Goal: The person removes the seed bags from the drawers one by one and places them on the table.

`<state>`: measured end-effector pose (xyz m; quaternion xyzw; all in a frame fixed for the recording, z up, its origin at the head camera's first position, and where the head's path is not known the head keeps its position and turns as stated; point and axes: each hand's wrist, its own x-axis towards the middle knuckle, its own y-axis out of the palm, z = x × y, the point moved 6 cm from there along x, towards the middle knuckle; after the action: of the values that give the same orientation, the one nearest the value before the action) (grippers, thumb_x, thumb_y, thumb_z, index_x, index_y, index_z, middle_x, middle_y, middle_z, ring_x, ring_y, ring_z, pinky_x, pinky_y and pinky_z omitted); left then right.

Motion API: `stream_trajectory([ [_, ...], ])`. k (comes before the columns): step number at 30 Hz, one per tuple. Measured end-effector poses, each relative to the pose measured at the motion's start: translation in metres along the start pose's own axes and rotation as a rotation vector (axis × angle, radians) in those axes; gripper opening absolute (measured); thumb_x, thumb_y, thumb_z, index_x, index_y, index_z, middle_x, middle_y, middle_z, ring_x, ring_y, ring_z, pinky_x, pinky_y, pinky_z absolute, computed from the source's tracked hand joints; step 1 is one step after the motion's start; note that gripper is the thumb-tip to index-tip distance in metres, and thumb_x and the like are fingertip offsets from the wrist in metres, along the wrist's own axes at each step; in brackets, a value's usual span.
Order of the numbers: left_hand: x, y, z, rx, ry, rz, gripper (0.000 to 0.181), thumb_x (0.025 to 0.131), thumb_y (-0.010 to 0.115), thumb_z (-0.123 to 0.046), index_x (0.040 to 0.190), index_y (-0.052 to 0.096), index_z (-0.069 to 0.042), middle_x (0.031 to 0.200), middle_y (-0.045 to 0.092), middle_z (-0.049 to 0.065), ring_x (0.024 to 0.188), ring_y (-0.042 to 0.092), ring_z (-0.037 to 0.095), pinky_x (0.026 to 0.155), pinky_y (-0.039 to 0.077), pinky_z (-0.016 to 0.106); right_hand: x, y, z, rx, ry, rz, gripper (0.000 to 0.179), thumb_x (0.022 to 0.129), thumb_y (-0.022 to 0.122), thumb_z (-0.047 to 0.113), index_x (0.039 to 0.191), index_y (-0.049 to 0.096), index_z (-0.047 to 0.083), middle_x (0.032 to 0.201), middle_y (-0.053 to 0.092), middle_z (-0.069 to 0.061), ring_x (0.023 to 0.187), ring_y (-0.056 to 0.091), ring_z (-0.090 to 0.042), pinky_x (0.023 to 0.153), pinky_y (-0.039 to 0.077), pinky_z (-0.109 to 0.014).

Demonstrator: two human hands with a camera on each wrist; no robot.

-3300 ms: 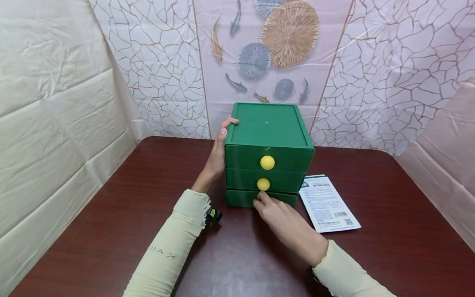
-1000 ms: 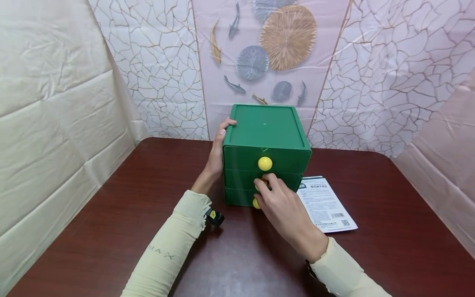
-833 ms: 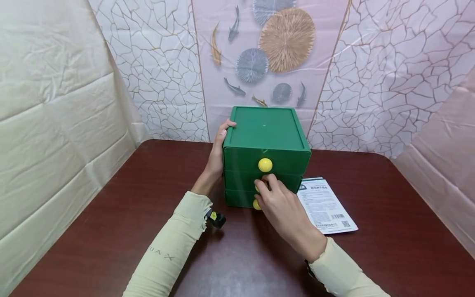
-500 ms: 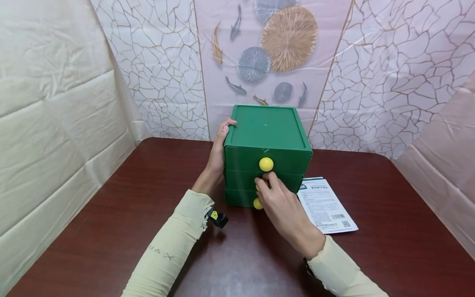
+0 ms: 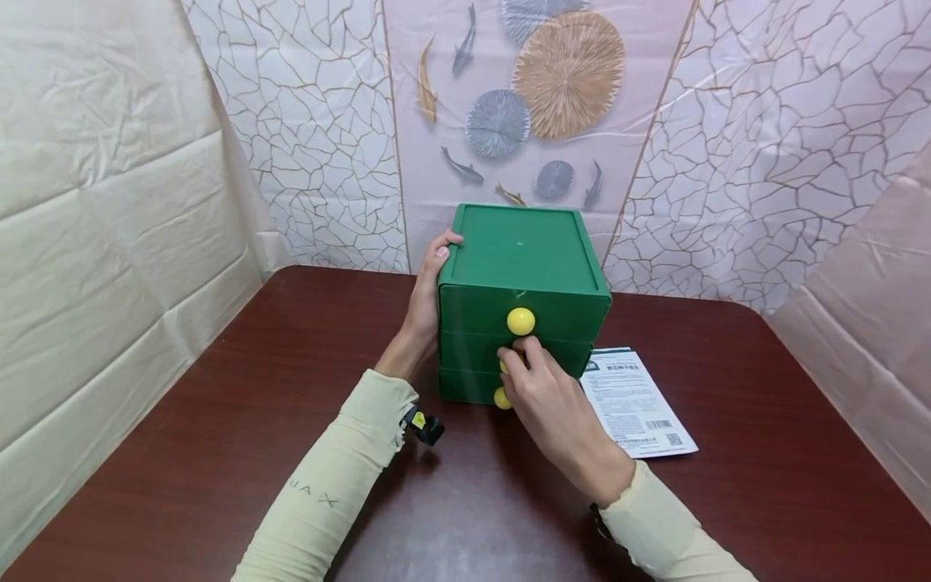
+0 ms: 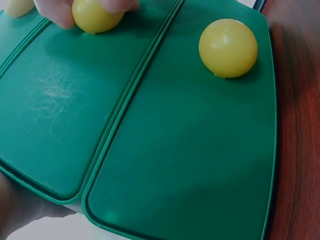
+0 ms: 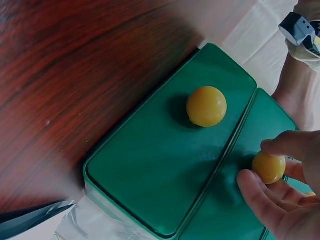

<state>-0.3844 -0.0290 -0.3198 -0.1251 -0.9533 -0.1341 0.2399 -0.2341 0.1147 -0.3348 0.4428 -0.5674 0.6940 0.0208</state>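
A green drawer box [image 5: 524, 246] with three stacked drawers stands on the table. Each drawer front bears a round yellow knob: the top knob [image 5: 520, 322], the middle knob [image 7: 269, 167] and the bottom knob [image 7: 206, 106]. My right hand [image 5: 556, 408] pinches the middle knob between thumb and fingers, seen closely in the right wrist view. My left hand [image 5: 422, 303] rests along the box's left side, a fingertip over the top edge. Its remaining fingers are largely hidden. All three drawer fronts look flush with one another. The left wrist view shows the bottom drawer front [image 6: 180, 135] close up.
A white printed packet [image 5: 633, 404] lies right of the box on the dark red-brown table [image 5: 218, 453]. Patterned cloth [image 5: 327, 121] hangs behind the table, with pale cloth at both sides. A black wrist device [image 5: 425, 427] hangs beneath the left cuff.
My right hand has gone from the bottom drawer up to the middle knob and pinches it. The dark gap above the bottom drawer is gone. My left hand keeps its place.
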Motion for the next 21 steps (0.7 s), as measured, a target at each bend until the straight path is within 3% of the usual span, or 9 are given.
stream_trajectory([
  [11, 0.001, 0.001, 0.000, -0.009, 0.028, 0.010, 0.043, 0.109, 0.032, -0.040, 0.140, 0.047, -0.015, 0.164, 0.032, 0.001, 0.135, 0.043, 0.026, 0.106, 0.038, 0.044, -0.001, -0.003, 0.001, 0.010, 0.001, 0.002, 0.036, 0.092, 0.080, 0.005, 0.124, 0.066, -0.004, 0.114, 0.059, -0.017, 0.090, 0.067, -0.025, 0.070, 0.063, -0.035],
  [21, 0.002, -0.001, -0.002, 0.032, 0.062, -0.007, 0.045, 0.110, 0.030, -0.037, 0.139, 0.048, -0.009, 0.170, 0.027, 0.003, 0.147, 0.035, 0.026, 0.115, 0.031, 0.047, 0.000, -0.011, 0.008, -0.019, 0.005, 0.029, 0.035, 0.091, 0.082, 0.007, 0.121, 0.067, -0.003, 0.111, 0.060, -0.015, 0.082, 0.067, -0.022, 0.067, 0.062, -0.035],
])
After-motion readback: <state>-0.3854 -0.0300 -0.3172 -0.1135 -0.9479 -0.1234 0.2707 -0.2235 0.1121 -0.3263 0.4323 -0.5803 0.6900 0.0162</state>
